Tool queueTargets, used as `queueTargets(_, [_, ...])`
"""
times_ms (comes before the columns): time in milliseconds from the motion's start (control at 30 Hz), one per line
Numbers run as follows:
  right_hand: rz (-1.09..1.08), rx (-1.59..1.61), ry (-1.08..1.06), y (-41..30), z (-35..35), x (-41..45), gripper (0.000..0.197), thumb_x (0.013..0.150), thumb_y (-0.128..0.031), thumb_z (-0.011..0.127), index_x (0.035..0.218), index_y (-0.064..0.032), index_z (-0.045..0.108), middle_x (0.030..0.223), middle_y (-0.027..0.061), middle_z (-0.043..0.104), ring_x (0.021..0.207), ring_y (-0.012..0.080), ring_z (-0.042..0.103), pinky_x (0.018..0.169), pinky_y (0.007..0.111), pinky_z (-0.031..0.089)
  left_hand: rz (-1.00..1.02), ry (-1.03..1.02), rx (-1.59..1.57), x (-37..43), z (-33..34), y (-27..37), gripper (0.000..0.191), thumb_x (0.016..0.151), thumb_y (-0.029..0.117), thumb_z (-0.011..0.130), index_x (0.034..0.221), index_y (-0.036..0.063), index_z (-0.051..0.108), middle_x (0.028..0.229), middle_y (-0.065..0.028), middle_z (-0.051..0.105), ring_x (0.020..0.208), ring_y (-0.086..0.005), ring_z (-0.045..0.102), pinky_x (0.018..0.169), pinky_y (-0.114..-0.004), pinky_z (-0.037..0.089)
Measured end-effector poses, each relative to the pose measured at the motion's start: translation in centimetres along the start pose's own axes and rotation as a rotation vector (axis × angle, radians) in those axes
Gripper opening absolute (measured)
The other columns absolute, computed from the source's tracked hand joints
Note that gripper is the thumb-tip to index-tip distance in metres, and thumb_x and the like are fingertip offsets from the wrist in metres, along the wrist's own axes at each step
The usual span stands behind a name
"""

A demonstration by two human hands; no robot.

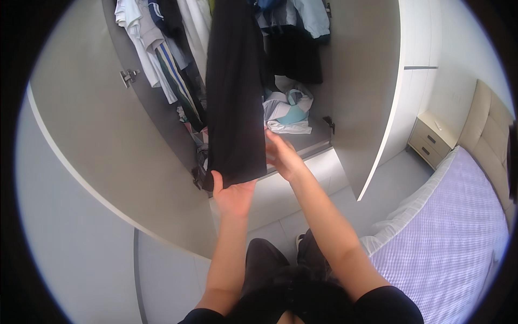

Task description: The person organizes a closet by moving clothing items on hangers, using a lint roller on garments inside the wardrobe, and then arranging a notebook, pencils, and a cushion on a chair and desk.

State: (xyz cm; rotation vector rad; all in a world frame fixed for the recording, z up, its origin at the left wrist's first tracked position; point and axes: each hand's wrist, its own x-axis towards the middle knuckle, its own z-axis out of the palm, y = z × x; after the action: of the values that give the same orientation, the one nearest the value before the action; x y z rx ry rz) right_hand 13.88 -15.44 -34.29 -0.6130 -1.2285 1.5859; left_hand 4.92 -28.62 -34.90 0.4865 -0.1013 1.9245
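A long black garment (pixel 236 101) hangs down in front of the open wardrobe, its lower edge level with my hands. My left hand (pixel 234 194) is at the bottom hem, thumb on the front of the cloth and the other fingers behind it. My right hand (pixel 282 156) is at the garment's right edge, fingers partly bent and partly hidden by the cloth; whether it grips the edge is unclear. Behind it, a crumpled white, grey and teal cloth item (pixel 289 109) lies on the wardrobe floor.
Wardrobe doors stand open at left (pixel 121 162) and right (pixel 364 101). Several clothes hang inside, among them striped dark trousers (pixel 180 87) and a light blue sleeve (pixel 313 18). A bed with a lilac cover (pixel 441 227) is at right, a two-drawer nightstand (pixel 431 139) beyond it.
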Motion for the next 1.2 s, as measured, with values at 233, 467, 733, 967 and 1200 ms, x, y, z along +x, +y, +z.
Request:
queueTargets(233, [0.418,0.713,-0.414,1.0,-1.2,-1.4,0.062,0.087,-0.051,0.053,0.131,-0.0081,0.045,0.131,0.0093,0.049,0.121,0.0245,0.043,0.099,0.042,0.035,-0.094,-0.066,-0.014,-0.4,-0.4,-1.0,0.064,0.094,0.046,0.038,0.145,0.0111,0.021,0.149,-0.0121,0.025,0.136,-0.0355,0.024,0.109,-0.059,0.021])
queueTargets(467, [0.211,0.677,-0.205,1.3,-5.8,-0.4,0.037,0.089,-0.03,0.06,0.119,-0.0088,0.056,0.121,0.0059,0.058,0.113,0.0187,0.052,0.097,0.042,0.039,-0.088,-0.112,0.014,0.0,-0.5,-2.0,0.059,0.095,0.042,0.041,0.142,0.0082,0.029,0.147,-0.0128,0.029,0.134,-0.0354,0.028,0.109,-0.055,0.022])
queueTargets(733, [-0.055,0.502,-0.106,-1.5,-8.6,-2.1,0.016,0.092,-0.013,0.055,0.105,-0.0058,0.061,0.101,0.0035,0.064,0.093,0.0125,0.059,0.086,0.029,0.045,0.173,0.16,0.047,1.6,-2.3,1.4,0.047,0.096,0.029,0.045,0.135,0.0038,0.039,0.14,-0.0088,0.041,0.128,-0.0265,0.039,0.109,-0.044,0.028])
queueTargets(967, [-0.091,0.473,-0.036,-0.1,-10.6,-1.6,0.021,0.095,-0.019,0.052,0.11,-0.0081,0.06,0.106,0.0017,0.064,0.096,0.0118,0.059,0.088,0.029,0.046,0.211,0.259,0.069,1.8,-2.2,2.1,0.04,0.096,0.02,0.041,0.13,0.0015,0.044,0.138,-0.0118,0.043,0.128,-0.029,0.039,0.108,-0.047,0.028])
queueTargets(1200, [-0.097,0.541,-0.014,0.2,-11.3,-1.4,0.025,0.095,-0.02,0.051,0.114,-0.0064,0.058,0.109,0.0025,0.063,0.1,0.0137,0.059,0.09,0.029,0.046,0.189,0.202,0.036,1.5,-3.8,3.6,0.036,0.086,0.006,0.041,0.119,-0.0028,0.052,0.128,-0.0176,0.051,0.123,-0.0341,0.043,0.107,-0.052,0.03])
